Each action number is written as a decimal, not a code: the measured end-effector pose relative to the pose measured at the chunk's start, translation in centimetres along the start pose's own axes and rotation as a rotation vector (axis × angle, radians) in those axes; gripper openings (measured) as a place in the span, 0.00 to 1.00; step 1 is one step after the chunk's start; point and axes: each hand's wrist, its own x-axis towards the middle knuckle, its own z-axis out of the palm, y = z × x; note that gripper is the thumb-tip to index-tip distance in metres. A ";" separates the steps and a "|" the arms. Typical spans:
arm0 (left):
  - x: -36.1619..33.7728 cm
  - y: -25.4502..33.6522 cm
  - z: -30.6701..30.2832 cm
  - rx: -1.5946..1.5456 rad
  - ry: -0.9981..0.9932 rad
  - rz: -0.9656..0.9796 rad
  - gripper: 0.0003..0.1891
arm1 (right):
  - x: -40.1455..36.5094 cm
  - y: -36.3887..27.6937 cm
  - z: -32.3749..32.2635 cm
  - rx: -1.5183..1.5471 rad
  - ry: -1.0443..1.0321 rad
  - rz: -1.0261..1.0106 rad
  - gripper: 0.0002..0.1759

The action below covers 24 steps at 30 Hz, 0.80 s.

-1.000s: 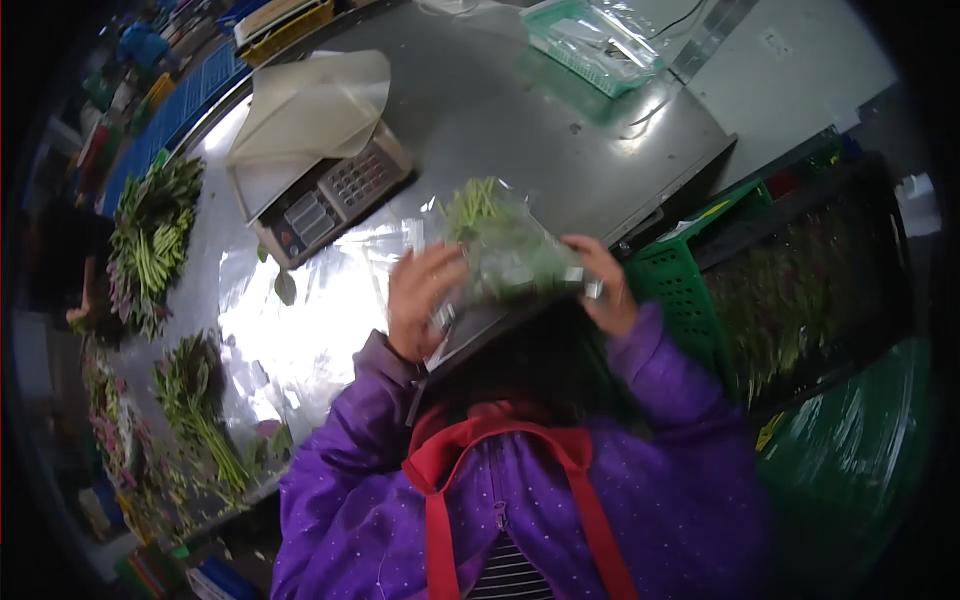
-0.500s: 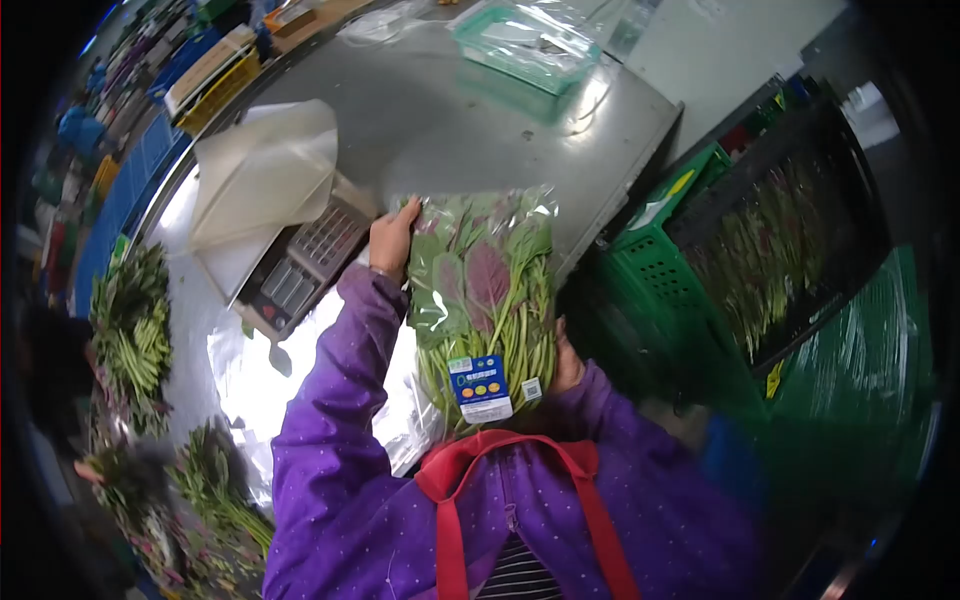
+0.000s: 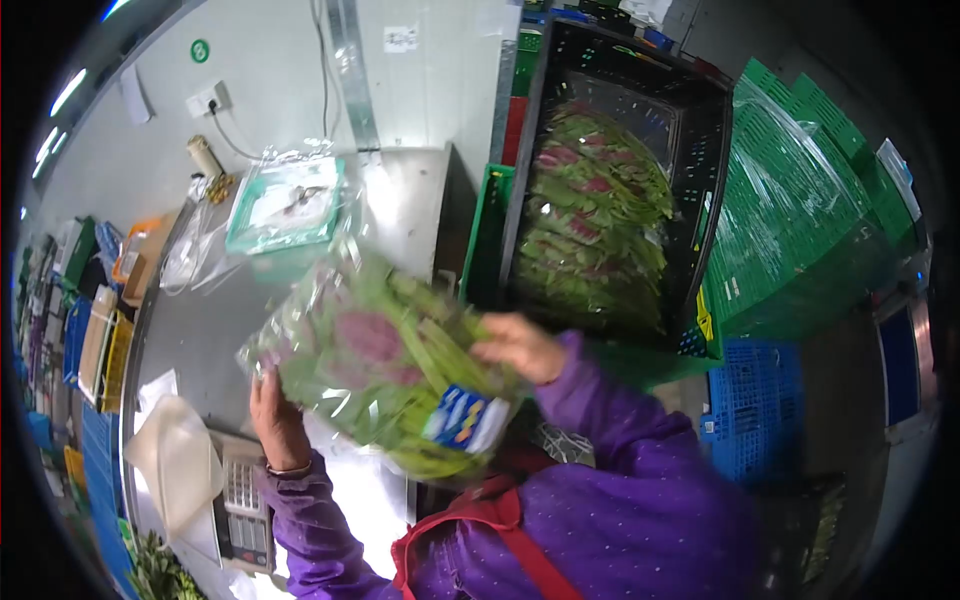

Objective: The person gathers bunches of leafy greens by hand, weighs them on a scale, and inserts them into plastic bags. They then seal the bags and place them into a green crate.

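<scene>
A clear plastic bag of leafy greens, with purple-centred leaves and green stems, is held up in front of my chest, slightly blurred. A blue and white label sits near its stem end. My left hand grips the bag's left edge, near the leafy end. My right hand is closed on the opposite side, by the stems. Just beyond it stands a black crate holding several bagged greens.
The black crate rests on a green crate. Wrapped green crates and a blue crate are at right. On the metal table are a weighing scale and a teal tray. Loose greens lie at lower left.
My view has turned right, toward the crates. The bag has gone from upright to tilted, held in both hands and now nearer the black crate.
</scene>
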 end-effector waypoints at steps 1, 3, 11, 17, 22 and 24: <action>1.0 0.2 3.6 -0.021 -0.069 0.014 0.16 | -1.0 -4.1 -3.0 -0.072 0.070 -0.040 0.19; 3.0 0.2 11.0 -0.065 -0.180 0.002 0.20 | -3.2 -9.7 -9.7 -0.203 0.252 -0.109 0.18; 15.6 -6.3 37.9 -0.057 -0.609 -0.248 0.15 | -5.0 -26.6 -37.5 -0.748 0.467 -0.215 0.15; 21.2 -17.1 43.7 -0.007 -0.544 -0.414 0.09 | 2.3 -17.9 -43.7 -1.149 0.829 -0.255 0.24; 19.5 -14.7 41.3 0.164 -0.668 -0.387 0.07 | 3.8 -12.5 -41.5 -1.562 1.041 -0.348 0.23; 18.3 -13.9 38.8 0.185 -0.685 -0.373 0.08 | 2.9 -14.2 -42.6 -1.370 0.880 -0.337 0.22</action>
